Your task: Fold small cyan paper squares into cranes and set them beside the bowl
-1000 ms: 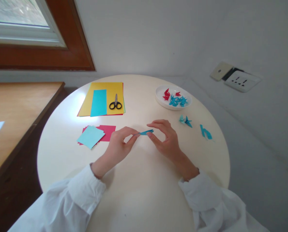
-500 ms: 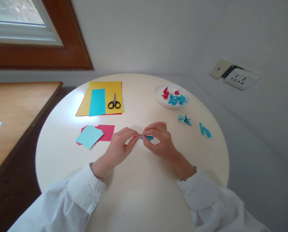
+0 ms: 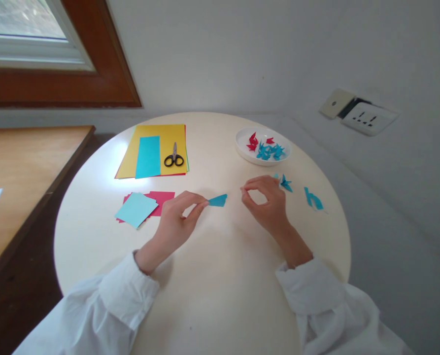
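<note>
My left hand pinches one tip of a folded blue piece of paper between thumb and forefinger. The paper's wider end points right, above the table. My right hand is off to the right, apart from the paper, its thumb and forefinger pressed together in a ring. Whether anything tiny sits between those fingertips I cannot make out. Just beyond the right hand lies a blue folded paper crane, with a paler one partly hidden behind the knuckles. Farther right are blue paper scraps.
A white dish at the back right holds several red and blue folded cranes. Yellow sheets at the back left carry a blue strip and black-handled scissors. Pale blue squares overlap pink squares left of my hands.
My right hand has let go of the blue paper and moved right and slightly away from me. My left hand keeps its pinch, and more of the paper shows.
</note>
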`<state>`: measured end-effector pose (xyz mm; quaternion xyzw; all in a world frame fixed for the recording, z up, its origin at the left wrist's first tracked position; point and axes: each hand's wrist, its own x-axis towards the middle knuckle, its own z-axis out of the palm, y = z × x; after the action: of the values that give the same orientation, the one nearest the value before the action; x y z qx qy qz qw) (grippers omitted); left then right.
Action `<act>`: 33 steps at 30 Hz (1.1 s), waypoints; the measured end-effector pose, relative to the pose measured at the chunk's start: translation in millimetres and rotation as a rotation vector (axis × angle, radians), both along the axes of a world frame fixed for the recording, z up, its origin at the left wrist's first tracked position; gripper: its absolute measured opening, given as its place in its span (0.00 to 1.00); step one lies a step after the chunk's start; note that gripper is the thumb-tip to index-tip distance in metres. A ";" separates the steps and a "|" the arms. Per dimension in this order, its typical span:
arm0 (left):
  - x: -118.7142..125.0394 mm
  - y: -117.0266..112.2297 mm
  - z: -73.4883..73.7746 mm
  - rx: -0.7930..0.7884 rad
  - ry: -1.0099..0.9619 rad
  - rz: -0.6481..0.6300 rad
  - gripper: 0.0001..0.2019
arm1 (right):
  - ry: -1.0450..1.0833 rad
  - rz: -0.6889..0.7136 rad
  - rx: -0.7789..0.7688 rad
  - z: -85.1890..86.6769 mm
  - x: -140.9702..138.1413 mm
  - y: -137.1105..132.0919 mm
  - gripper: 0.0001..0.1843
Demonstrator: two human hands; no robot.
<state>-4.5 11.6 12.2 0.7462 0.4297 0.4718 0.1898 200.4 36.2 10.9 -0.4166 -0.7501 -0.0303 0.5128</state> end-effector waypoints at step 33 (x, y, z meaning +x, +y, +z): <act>4.1 2.4 2.9 -0.287 -0.111 -0.006 0.04 | 0.029 0.163 -0.169 -1.2 -10.0 -7.6 0.06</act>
<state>-0.4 14.0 15.2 0.6857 0.4792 0.4453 0.3193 190.4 28.6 9.6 -0.3963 -0.7738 0.0811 0.4874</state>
